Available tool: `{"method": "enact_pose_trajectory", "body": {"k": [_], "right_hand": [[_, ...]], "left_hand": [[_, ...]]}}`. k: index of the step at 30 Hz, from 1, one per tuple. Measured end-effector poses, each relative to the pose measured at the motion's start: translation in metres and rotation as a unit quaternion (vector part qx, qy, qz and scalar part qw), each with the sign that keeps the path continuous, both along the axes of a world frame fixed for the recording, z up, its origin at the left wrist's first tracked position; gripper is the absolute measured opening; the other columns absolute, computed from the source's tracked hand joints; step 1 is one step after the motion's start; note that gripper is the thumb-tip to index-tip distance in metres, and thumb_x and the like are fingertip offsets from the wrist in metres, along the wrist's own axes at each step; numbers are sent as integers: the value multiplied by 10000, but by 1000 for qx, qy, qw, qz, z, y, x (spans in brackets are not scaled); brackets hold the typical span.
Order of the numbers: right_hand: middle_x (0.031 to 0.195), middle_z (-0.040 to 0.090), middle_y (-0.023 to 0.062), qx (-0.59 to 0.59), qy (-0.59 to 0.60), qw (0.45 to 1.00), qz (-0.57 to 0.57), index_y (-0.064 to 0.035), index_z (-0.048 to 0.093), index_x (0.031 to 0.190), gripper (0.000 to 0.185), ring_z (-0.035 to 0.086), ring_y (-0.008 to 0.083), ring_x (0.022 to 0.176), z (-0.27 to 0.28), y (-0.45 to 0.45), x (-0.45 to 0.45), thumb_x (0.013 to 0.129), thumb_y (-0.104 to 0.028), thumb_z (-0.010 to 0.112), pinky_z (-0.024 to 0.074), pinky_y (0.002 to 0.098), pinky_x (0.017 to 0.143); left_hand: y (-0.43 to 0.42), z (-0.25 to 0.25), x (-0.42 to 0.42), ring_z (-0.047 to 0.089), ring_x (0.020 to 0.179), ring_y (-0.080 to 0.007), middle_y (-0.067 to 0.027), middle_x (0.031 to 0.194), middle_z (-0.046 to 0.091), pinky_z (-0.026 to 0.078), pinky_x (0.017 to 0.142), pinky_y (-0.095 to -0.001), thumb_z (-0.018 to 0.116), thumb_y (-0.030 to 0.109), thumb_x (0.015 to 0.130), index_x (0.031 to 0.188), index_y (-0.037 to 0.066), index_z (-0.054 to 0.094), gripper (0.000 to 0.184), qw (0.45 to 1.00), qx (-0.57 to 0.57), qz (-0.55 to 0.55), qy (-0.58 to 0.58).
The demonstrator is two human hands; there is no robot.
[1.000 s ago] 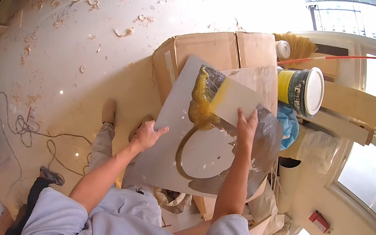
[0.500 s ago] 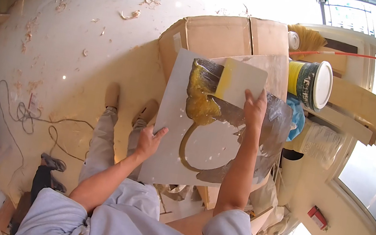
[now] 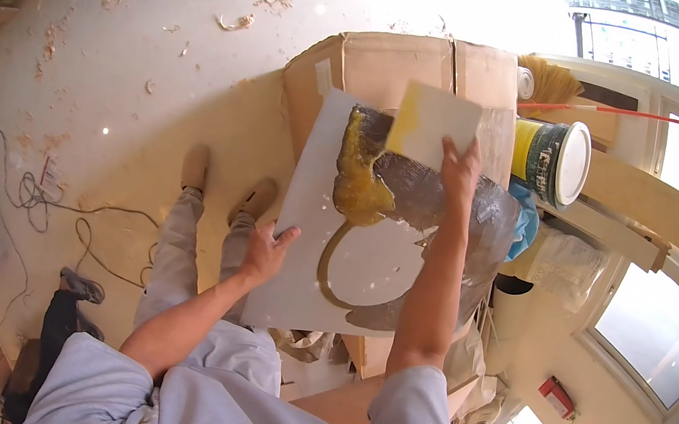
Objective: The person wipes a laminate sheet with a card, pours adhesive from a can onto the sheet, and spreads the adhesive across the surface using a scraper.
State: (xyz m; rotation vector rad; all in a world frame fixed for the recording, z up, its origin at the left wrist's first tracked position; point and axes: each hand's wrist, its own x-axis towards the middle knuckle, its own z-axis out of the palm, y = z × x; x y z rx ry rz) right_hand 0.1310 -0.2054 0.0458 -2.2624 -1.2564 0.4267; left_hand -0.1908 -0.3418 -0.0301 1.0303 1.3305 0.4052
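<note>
My right hand (image 3: pixel 460 168) grips the lower right edge of a flat, pale spreader (image 3: pixel 438 125) with yellow paste along its left side. Beneath it lies a grey board (image 3: pixel 304 206) on top of a cardboard box. Thick yellow-brown paste (image 3: pixel 361 193) sits near the board's upper left, and a dark smeared layer (image 3: pixel 487 224) runs across to its right side. A curved brown streak rings a bare grey patch in the middle. My left hand (image 3: pixel 266 252) holds the board's left edge, thumb on top and the other fingers partly hidden.
The cardboard box (image 3: pixel 392 67) stands beyond the board. A yellow and dark green bucket (image 3: pixel 548 161) and a blue plastic bag (image 3: pixel 524 222) are to the right. Wood shavings (image 3: pixel 235 23) and a cable (image 3: pixel 42 200) lie on the floor at left. Another person's shoe (image 3: pixel 81 285) shows at lower left.
The spreader in my right hand has moved up and away across the board, turning more level. The dark smeared layer shows more widely beside the paste. My left hand stays at the board's edge.
</note>
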Motion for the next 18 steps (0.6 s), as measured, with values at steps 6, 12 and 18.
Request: {"method": "enact_pose_trajectory", "body": {"k": [6, 12, 18], "right_hand": [[1005, 663, 181, -70, 92, 991, 73, 18, 552, 1177, 441, 639, 248, 905, -4, 59, 0, 808, -178, 695, 497, 348, 769], [1056, 658, 163, -137, 41, 975, 171, -24, 542, 1240, 475, 634, 257, 930, 7, 93, 2, 809, -179, 668, 494, 361, 796], [1116, 634, 174, -215, 69, 954, 197, -62, 503, 1299, 532, 610, 264, 996, 6, 100, 23, 824, -235, 667, 475, 382, 844]], "left_hand": [[3, 2, 0, 621, 721, -336, -201, 775, 647, 473, 677, -402, 628, 412, 849, 916, -32, 633, 449, 999, 16, -25, 34], [3, -10, 0, 614, 735, -359, -222, 787, 640, 470, 681, -416, 631, 431, 839, 905, -36, 634, 472, 999, 5, -22, 32], [10, 7, -1, 594, 702, -375, -235, 746, 621, 456, 660, -430, 639, 440, 832, 833, -57, 615, 497, 1000, 17, 8, 5]]}}
